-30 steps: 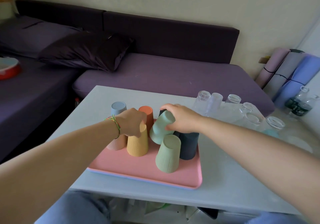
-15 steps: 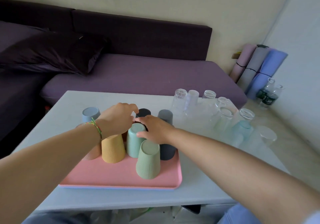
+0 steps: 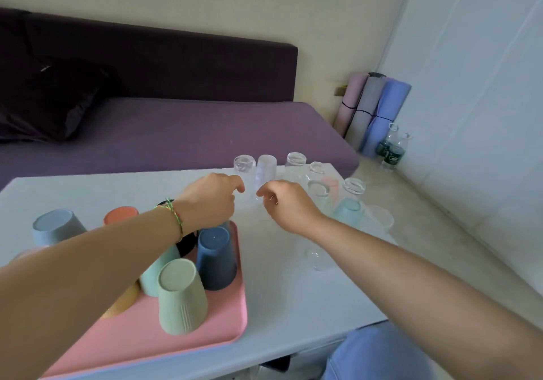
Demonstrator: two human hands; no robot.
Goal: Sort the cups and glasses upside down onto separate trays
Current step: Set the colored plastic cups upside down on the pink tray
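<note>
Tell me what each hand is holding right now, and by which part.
Nothing. The left hand and the right hand hover empty, fingers loosely curled, over the white table, just in front of the frosted upside-down glass.

Home living room: purple sofa [image 3: 176,132]

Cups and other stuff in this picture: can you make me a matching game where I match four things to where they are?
Things:
1. sage green cup
2. clear glasses
3. rolled mats
4. pink tray

Places:
A. standing on end in the room's corner
B. upside down at the tray's near edge
C. lying flat on the table's left side
D. grouped at the table's far right

Pairs: 1-B, 2-D, 3-A, 4-C.
</note>
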